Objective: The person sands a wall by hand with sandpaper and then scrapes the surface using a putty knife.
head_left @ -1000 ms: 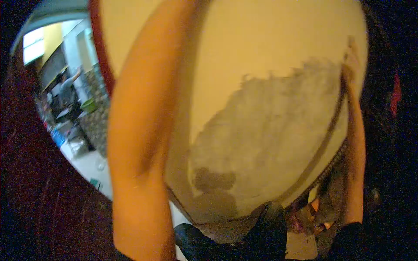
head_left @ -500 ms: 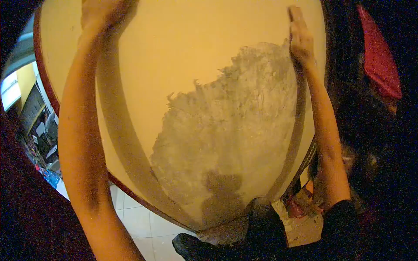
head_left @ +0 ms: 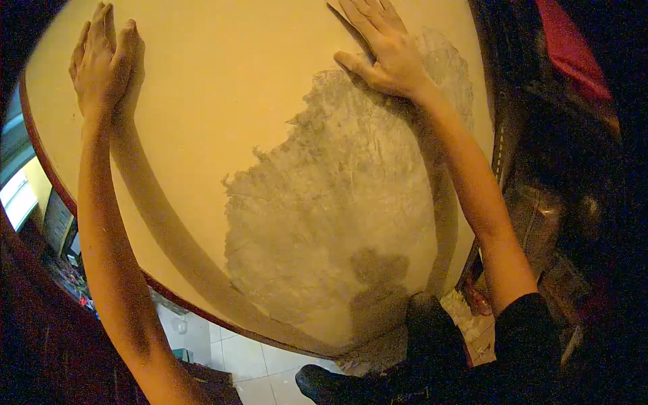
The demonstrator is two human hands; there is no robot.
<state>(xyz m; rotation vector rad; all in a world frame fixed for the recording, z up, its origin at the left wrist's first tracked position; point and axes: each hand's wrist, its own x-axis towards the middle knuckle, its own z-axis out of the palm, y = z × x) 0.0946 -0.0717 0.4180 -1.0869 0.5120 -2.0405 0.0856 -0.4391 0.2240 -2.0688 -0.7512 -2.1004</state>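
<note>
A large cream surface (head_left: 223, 88) with a dark red rim fills the middle of the head view. A rough-edged grey patch (head_left: 317, 182) covers much of its lower and right part. My left hand (head_left: 101, 64) lies on the cream area at upper left, fingers stretched and holding nothing. At the top edge of the grey patch my right hand (head_left: 388, 57) presses flat, thumb spread to the left. A thin flat sheet (head_left: 349, 23) sticks out from under its fingers; most of it is hidden by the hand.
White floor tiles (head_left: 253, 354) show below the rim. My dark-clothed knee (head_left: 432, 324) is close to the surface's lower edge. Red cloth (head_left: 574, 50) hangs at upper right amid dark clutter. A bright window (head_left: 19, 199) stands at far left.
My right hand has swept left across the top of the grey patch with the thin sheet. My left hand has come lower and further left in view, as the view itself shifted.
</note>
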